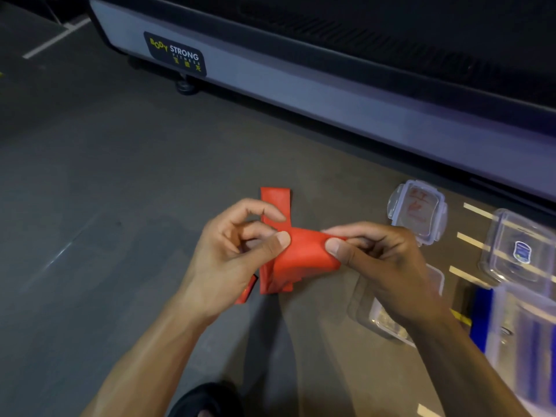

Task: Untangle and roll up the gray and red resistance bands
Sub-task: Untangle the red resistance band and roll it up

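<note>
I look down from the head camera at my two bare forearms reaching forward over a dark gray floor point(90, 176). Closest to me, below the hands, the toe of a dark shoe point(204, 398) shows at the bottom edge. Above it, my left hand point(237, 251) and right hand point(370, 257) meet in the middle of the view, both holding the red band point(298, 254) off the floor. The left hand pinches the band's left side between thumb and curled fingers; the right hand pinches its right side the same way. The band is folded over itself between them, one flat end sticking up beyond the left fingers and layered ends hanging down toward me. Right of the band, on the floor, lie clear plastic boxes point(517, 254) and a clear snap lid point(418, 212), with something blue point(481, 317) beside them. Farthest off, beyond the band, runs the gray base of an exercise machine point(301, 94) carrying a dark label point(176, 54) that reads "Body Strong Fitness".
</note>
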### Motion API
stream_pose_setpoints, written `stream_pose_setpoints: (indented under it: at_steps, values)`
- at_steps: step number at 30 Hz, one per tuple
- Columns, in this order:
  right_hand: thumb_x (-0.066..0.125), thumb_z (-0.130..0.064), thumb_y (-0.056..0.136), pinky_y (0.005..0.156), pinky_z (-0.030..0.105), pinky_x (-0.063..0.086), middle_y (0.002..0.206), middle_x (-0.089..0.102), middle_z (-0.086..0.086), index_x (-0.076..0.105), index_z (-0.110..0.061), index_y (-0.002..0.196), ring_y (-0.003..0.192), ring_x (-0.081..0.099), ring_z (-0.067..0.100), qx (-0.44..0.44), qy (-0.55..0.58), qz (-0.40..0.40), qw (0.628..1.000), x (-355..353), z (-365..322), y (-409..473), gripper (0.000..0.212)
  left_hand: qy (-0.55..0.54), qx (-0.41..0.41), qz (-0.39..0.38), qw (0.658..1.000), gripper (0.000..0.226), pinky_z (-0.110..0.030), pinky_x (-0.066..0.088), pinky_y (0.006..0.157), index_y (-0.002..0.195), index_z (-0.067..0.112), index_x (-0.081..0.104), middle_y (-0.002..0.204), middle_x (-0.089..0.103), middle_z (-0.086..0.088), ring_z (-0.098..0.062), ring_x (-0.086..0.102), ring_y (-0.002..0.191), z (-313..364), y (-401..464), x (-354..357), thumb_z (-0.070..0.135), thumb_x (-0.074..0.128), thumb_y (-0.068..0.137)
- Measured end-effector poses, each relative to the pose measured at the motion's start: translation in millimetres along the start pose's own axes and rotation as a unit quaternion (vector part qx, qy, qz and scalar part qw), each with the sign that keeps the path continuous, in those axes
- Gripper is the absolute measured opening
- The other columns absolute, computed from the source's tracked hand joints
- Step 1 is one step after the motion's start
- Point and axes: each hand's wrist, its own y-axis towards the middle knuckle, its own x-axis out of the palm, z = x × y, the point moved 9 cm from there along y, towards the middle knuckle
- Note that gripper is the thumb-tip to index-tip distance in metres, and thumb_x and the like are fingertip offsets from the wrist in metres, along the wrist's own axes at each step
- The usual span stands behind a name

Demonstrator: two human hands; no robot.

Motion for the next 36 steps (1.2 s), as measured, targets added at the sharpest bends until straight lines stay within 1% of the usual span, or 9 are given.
stream_pose_setpoints:
  at_steps: [3, 7, 10, 13, 17, 23, 27, 32, 36]
  values:
    - [0.070, -0.009, 0.081, 0.063, 0.013, 0.041, 0.052, 0.055, -0.015, 0.075, -0.005, 0.102, 0.056, 0.048, -0.001, 0.007, 0.020, 0.006, 1.000, 2, 5, 0, 0.021, 0.011, 0.022, 0.016, 1.000, 0.023, -0.024, 0.036, 0.059, 0.091, 0.032, 0.070, 0.069, 0.059, -0.006, -0.020, 0.042, 0.061, -1, -2, -2, 0.010, 0.073, 0.084]
    - [0.071, -0.007, 0.087, 0.058, 0.021, 0.033, 0.052, 0.047, -0.009, 0.073, -0.010, 0.114, 0.056, 0.039, 0.007, -0.003, 0.031, -0.010, 0.999, 3, 6, 1, 0.027, 0.057, 0.030, 0.034, 0.997, 0.018, -0.022, 0.049, 0.072, 0.084, 0.027, 0.079, 0.078, 0.075, -0.003, -0.011, 0.064, 0.073, -1, -5, -3, 0.011, 0.072, 0.082]
    - [0.075, -0.007, 0.087, 0.062, 0.019, 0.039, 0.059, 0.054, 0.007, 0.078, -0.015, 0.100, 0.064, 0.049, 0.010, -0.037, 0.000, -0.004, 0.999, 2, 1, 1, 0.016, 0.068, 0.010, 0.038, 0.997, 0.016, -0.017, 0.052, 0.075, 0.095, 0.027, 0.081, 0.083, 0.079, -0.001, -0.006, 0.068, 0.075, -5, -5, -5, 0.018, 0.077, 0.082]
    - [0.075, -0.011, 0.085, 0.068, 0.016, 0.046, 0.068, 0.069, -0.006, 0.079, -0.015, 0.095, 0.069, 0.059, 0.005, -0.039, -0.028, 0.002, 0.999, 0, 2, 1, 0.012, 0.097, 0.012, 0.038, 0.995, 0.014, -0.018, 0.055, 0.081, 0.097, 0.028, 0.080, 0.087, 0.080, 0.002, -0.007, 0.073, 0.081, -4, -6, -7, 0.024, 0.078, 0.084]
    - [0.077, -0.026, 0.085, 0.075, 0.027, 0.053, 0.076, 0.076, 0.002, 0.081, -0.026, 0.103, 0.076, 0.067, 0.010, -0.015, -0.075, -0.005, 0.997, -1, 4, 0, 0.018, 0.164, 0.026, 0.058, 0.984, 0.016, -0.018, 0.054, 0.082, 0.099, 0.029, 0.078, 0.086, 0.079, 0.010, -0.007, 0.075, 0.083, 1, -7, -9, 0.029, 0.073, 0.084]
    - [0.076, -0.016, 0.088, 0.078, 0.023, 0.056, 0.084, 0.079, -0.007, 0.079, -0.030, 0.096, 0.083, 0.075, 0.011, -0.005, -0.135, 0.013, 0.991, -2, 3, 1, 0.016, 0.327, 0.077, 0.092, 0.937, 0.011, -0.009, 0.049, 0.079, 0.093, 0.042, 0.075, 0.091, 0.072, 0.032, 0.012, 0.068, 0.084, 16, -12, -8, 0.033, 0.070, 0.089]
    - [0.073, -0.010, 0.092, 0.077, 0.022, 0.056, 0.084, 0.079, -0.007, 0.079, -0.027, 0.095, 0.082, 0.074, 0.010, -0.008, -0.155, 0.016, 0.988, -2, 4, 3, 0.018, 0.374, 0.093, 0.105, 0.917, 0.008, -0.003, 0.041, 0.073, 0.097, 0.034, 0.074, 0.099, 0.071, 0.029, 0.012, 0.065, 0.083, 19, -13, -4, 0.027, 0.070, 0.094]
    - [0.070, -0.007, 0.095, 0.077, 0.015, 0.052, 0.085, 0.077, -0.010, 0.077, -0.022, 0.094, 0.083, 0.073, 0.006, -0.017, -0.173, 0.025, 0.984, 1, 4, 4, 0.016, 0.364, 0.088, 0.092, 0.922, 0.007, -0.020, 0.047, 0.072, 0.097, 0.030, 0.068, 0.087, 0.070, 0.018, 0.000, 0.065, 0.081, 15, -12, 1, 0.024, 0.064, 0.098]
    - [0.068, -0.008, 0.097, 0.077, 0.018, 0.051, 0.086, 0.076, -0.008, 0.076, -0.022, 0.094, 0.082, 0.071, 0.007, -0.012, -0.180, 0.022, 0.983, 0, 6, 4, 0.016, 0.361, 0.089, 0.074, 0.926, 0.010, -0.019, 0.046, 0.077, 0.094, 0.026, 0.067, 0.091, 0.065, 0.013, -0.005, 0.063, 0.088, 13, -8, 5, 0.017, 0.065, 0.098]
